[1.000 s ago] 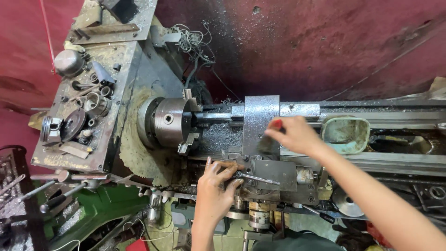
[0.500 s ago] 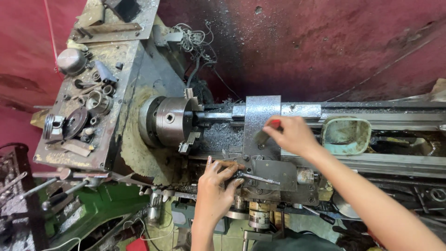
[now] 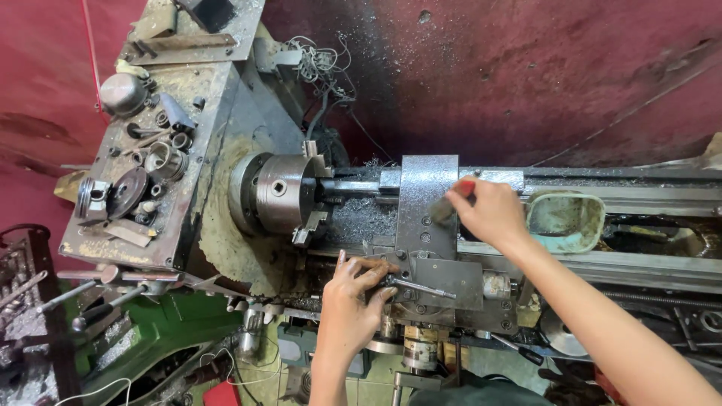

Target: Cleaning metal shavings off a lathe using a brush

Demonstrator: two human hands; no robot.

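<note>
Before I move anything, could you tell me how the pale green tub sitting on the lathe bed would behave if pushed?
The pale green tub looks like thin plastic, so it is probably light and would slide easily. It sits on the narrow, chip-strewn lathe bed, so a hard shove might tip it off. Its flat, squarish shape makes rolling unlikely.

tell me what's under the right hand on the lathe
A brush with a red handle, bristles on the grey carriage plate. The right hand hides most of the handle in its grip.

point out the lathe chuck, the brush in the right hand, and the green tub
lathe chuck [image 3: 282,194], head view, on its round front face.
brush [image 3: 444,210], head view, on the bristle end under the right hand [image 3: 492,213].
green tub [image 3: 565,197], head view, on its upper rim.
</note>
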